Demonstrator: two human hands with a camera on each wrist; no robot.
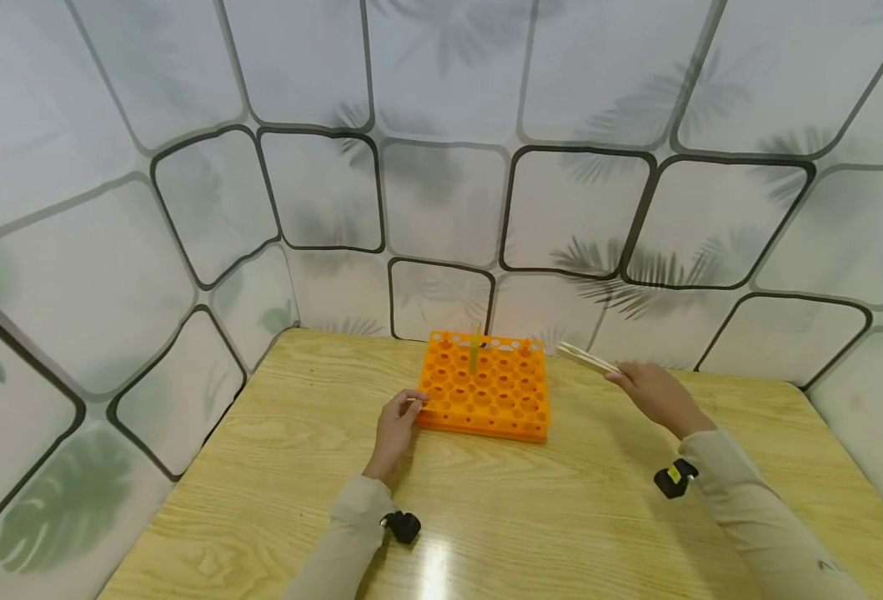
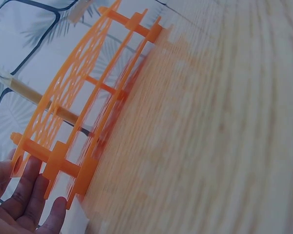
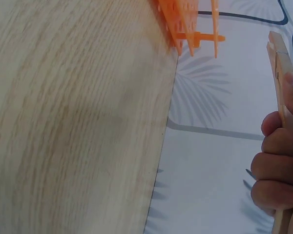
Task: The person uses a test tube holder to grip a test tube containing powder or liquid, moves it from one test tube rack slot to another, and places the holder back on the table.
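An orange test tube rack [image 1: 482, 392] with rows of round holes stands on the table. One test tube [image 1: 474, 354] with yellowish liquid is upright in it, toward the back; the left wrist view shows this test tube [image 2: 27, 91] passing through the upper plate. My left hand [image 1: 398, 425] grips the rack's near left corner, thumb by the top plate and fingers [image 2: 31, 187] at the side. To the right of the rack and apart from it, my right hand [image 1: 657, 396] holds a wooden test tube clamp [image 1: 587, 358], its tip pointing left. Nothing sits between the clamp's jaws [image 3: 273, 44].
The rack rests on a wood-grain table [image 1: 531, 517], near its back edge. Behind and beside the table hangs a pale wall covering [image 1: 441, 200] with dark outlines and leaf prints. A small black camera [image 1: 675, 478] is worn on the right wrist, another camera [image 1: 402, 527] on the left.
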